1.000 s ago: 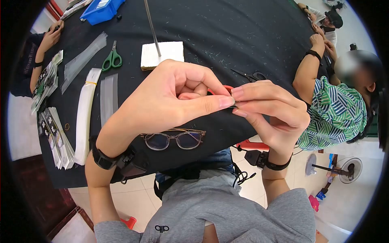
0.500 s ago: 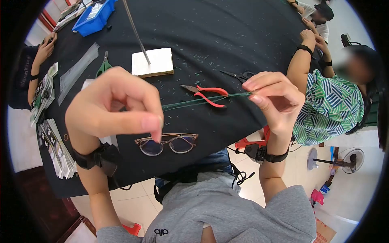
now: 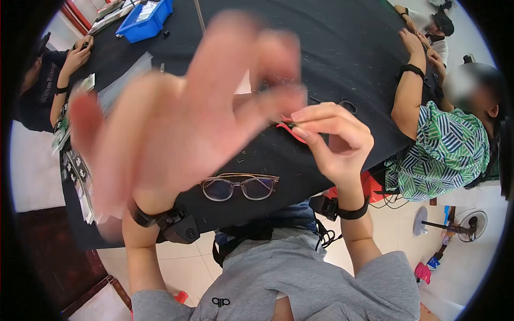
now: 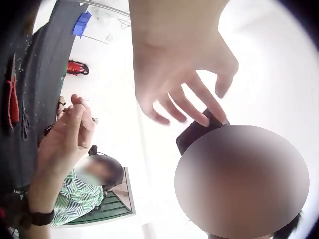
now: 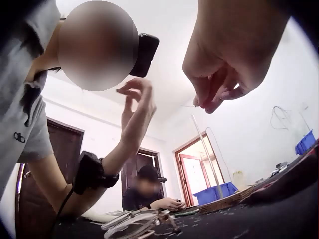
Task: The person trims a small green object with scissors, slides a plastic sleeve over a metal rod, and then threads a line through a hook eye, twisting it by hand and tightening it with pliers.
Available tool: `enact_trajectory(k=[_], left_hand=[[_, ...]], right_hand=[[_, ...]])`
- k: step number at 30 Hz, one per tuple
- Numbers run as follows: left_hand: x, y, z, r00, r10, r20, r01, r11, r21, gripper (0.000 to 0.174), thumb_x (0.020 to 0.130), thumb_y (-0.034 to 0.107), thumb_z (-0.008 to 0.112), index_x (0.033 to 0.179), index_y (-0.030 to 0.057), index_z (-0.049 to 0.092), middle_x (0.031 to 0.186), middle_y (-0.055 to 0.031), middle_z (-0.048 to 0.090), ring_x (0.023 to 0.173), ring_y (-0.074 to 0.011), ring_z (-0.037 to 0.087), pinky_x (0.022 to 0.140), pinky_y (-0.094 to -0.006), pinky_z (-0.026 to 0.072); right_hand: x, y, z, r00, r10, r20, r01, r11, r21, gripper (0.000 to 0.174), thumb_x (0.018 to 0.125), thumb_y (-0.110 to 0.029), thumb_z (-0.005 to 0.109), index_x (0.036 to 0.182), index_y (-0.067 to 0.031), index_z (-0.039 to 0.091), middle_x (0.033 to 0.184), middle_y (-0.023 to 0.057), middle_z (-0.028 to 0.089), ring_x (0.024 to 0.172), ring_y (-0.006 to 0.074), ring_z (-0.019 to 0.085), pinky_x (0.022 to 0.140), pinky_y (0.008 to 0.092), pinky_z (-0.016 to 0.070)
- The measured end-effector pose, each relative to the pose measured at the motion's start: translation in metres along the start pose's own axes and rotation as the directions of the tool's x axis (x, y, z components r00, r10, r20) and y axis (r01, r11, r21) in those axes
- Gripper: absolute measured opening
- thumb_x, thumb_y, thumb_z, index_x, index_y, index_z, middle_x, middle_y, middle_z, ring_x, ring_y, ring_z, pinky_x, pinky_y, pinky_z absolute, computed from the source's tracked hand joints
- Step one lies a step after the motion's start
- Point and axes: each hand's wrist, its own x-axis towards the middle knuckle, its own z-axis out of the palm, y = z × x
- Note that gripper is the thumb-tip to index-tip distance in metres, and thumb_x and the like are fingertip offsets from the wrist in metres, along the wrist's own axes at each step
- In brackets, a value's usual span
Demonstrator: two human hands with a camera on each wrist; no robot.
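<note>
In the head view my left hand (image 3: 176,128) is raised close to the camera, blurred, with fingers spread. The left wrist view shows those fingers (image 4: 192,102) apart, holding nothing visible. My right hand (image 3: 340,136) pinches a small bit of dark green thread (image 3: 291,125) between thumb and fingertips; most of the thread is hidden. Behind those fingertips, red-handled pliers (image 3: 300,136) lie on the black cloth, partly covered. Clear-framed glasses (image 3: 239,188) lie near the table's front edge, below both hands.
Behind my left hand are a white block (image 3: 243,86) and an upright metal rod (image 3: 199,16). Black scissors (image 3: 349,107) lie beyond my right hand. A blue bin (image 3: 144,24) stands far left, packets (image 3: 83,192) near left. A person in a patterned shirt (image 3: 428,155) sits at right.
Both hands met at the fingertips, then drew apart with green thread stretched between them. Now my left hand has risen toward the camera and spread its fingers; my right hand keeps its pinch.
</note>
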Motion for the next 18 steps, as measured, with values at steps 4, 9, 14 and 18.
enact_trajectory(k=[4,9,14,18], left_hand=[[-0.001,0.019,0.013,0.802,-0.071,-0.593,0.514,0.587,0.625,0.045,0.091,0.014,0.053,0.135,0.0113,0.049,0.151,-0.0182,0.027,0.139,-0.0292,0.032,0.113,-0.0487,0.0250],[-0.007,0.002,0.022,0.476,-0.306,-0.824,0.864,-0.011,0.503,0.022,0.093,0.005,0.055,0.113,-0.0033,0.059,0.094,-0.0086,0.065,0.078,-0.0098,0.061,0.069,-0.0207,0.0476],[-0.007,0.003,0.025,0.420,-0.399,-0.815,0.906,0.131,0.403,0.011,0.091,0.006,0.061,0.096,-0.0033,0.064,0.068,0.0014,0.057,0.055,-0.0001,0.048,0.049,-0.0160,0.0351],[0.001,0.005,0.028,0.322,-0.471,-0.821,0.945,0.216,0.247,0.007,0.088,0.004,0.064,0.091,-0.0025,0.065,0.064,0.0050,0.054,0.055,0.0025,0.045,0.048,-0.0143,0.0304]], right_hand=[[-0.004,-0.017,0.004,0.997,-0.074,-0.011,0.073,0.995,-0.063,0.015,0.068,0.007,0.076,0.077,-0.0016,0.070,0.084,0.0087,0.070,0.079,0.0193,0.068,0.068,0.0269,0.0494],[0.004,-0.029,-0.009,0.979,-0.203,0.003,0.200,0.960,-0.195,0.018,0.064,0.008,0.076,0.078,-0.0010,0.070,0.083,0.0077,0.070,0.079,0.0201,0.069,0.067,0.0285,0.0477],[0.011,-0.034,-0.024,0.979,-0.143,0.147,0.161,0.980,-0.120,0.015,0.064,0.003,0.077,0.077,-0.0018,0.071,0.081,0.0088,0.070,0.079,0.0218,0.069,0.070,0.0301,0.0493],[0.015,-0.035,-0.029,0.969,-0.144,0.198,0.164,0.983,-0.085,0.017,0.063,0.003,0.077,0.078,-0.0017,0.071,0.080,0.0088,0.070,0.078,0.0218,0.070,0.069,0.0302,0.0494]])
